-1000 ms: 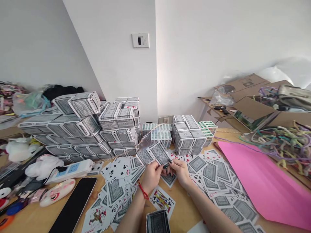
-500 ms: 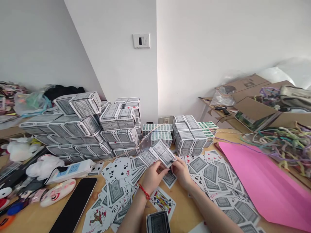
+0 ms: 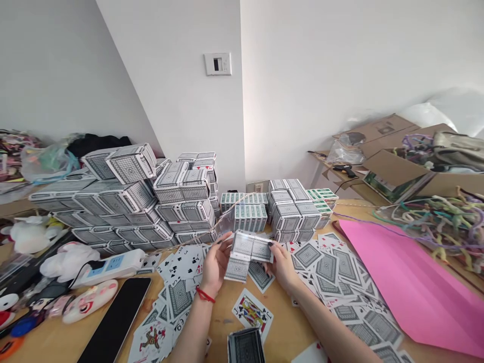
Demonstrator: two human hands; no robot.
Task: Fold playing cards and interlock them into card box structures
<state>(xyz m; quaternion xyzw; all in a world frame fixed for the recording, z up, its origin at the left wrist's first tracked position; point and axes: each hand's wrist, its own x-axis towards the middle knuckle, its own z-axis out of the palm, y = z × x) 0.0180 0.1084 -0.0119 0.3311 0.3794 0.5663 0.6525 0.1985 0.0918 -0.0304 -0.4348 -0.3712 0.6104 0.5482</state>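
Above the table, between my two hands, is a piece of joined playing cards (image 3: pixel 242 248), grey patterned backs toward me, with one panel hanging lower at the left. My left hand (image 3: pixel 215 264), with a red cord bracelet at the wrist, curls its fingers around the left edge. The right edge is pinched by my right hand (image 3: pixel 283 264), thumb in front; some of its fingertips are hidden behind. Underneath lies a face-down playing card (image 3: pixel 260 277). Nearer to me are a jack of clubs (image 3: pixel 251 311) and an open-topped box made of cards (image 3: pixel 246 347).
Stacked card blocks (image 3: pixel 113 194) rise at the back left, and more card blocks (image 3: pixel 293 209) at the back right. Loose cards (image 3: pixel 336 272) spread on both sides. A phone (image 3: pixel 117 317), a power strip (image 3: pixel 113 264) and pink paper (image 3: pixel 408 287) flank the work area.
My left hand has moved left and its fingers have spread from a pinch at the middle to the piece's left edge. The piece has turned and come lower; my right hand stays at its right.
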